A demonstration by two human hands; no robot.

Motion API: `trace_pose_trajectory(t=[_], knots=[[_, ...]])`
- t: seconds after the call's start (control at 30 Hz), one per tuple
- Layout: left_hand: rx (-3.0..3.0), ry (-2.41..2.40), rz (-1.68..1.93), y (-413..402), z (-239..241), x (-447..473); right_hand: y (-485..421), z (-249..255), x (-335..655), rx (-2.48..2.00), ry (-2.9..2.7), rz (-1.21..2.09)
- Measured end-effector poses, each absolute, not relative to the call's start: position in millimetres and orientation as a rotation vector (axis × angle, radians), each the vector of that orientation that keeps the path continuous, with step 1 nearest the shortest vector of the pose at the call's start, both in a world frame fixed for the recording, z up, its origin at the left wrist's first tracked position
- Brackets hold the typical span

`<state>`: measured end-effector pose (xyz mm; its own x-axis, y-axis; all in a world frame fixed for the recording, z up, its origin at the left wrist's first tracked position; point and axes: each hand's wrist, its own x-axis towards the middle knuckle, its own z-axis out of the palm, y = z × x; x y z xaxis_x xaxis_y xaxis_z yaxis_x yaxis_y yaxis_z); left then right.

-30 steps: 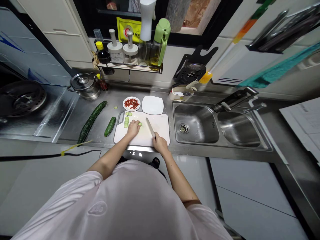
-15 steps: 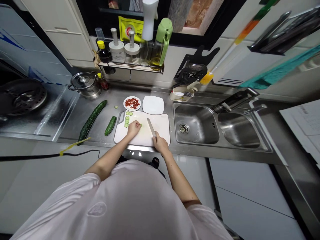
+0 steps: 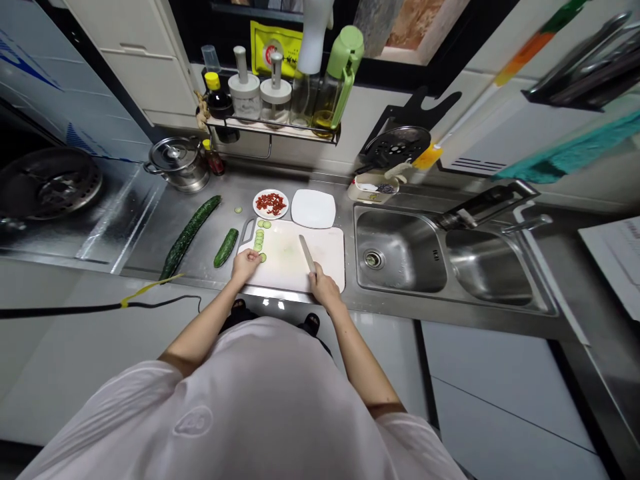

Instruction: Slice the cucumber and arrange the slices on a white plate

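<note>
A white cutting board (image 3: 320, 250) lies on the steel counter in front of me. My right hand (image 3: 324, 288) grips a knife (image 3: 306, 253) whose blade rests flat across the board's middle. My left hand (image 3: 245, 265) sits at the board's left edge, fingers curled beside a cucumber slice (image 3: 263, 257). A row of cucumber slices (image 3: 259, 237) lines the board's left side. A short cucumber piece (image 3: 226, 247) lies just left of the board, and a long whole cucumber (image 3: 190, 236) lies further left.
Behind the board stand a small plate of red chilli pieces (image 3: 271, 203) and an empty white plate (image 3: 313, 208). A double steel sink (image 3: 400, 250) is to the right. A lidded pot (image 3: 177, 161) and a rack of bottles (image 3: 275, 100) stand at the back. One stray slice (image 3: 239, 209) lies on the counter.
My left hand has moved from the board's middle to its left edge, carrying a slice to the row. The knife hand has stayed almost still.
</note>
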<state>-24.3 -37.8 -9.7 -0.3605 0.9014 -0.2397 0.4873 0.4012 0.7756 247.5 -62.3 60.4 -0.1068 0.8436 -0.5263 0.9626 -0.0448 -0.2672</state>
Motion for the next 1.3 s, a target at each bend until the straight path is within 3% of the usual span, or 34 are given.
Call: trace_pose_trajectory(t=[0.67, 0.9, 1.3], knots=[[1.525, 2.219, 0.577, -19, 7, -30, -59, 59, 247, 1.962, 2.003, -0.887], [1.661, 2.191, 0.64, 23, 13, -27, -59, 54, 248, 1.969, 2.022, -0.896], [1.743, 2.245, 0.417, 72, 9, -12, -58, 51, 251, 1.963, 2.033, -0.927]])
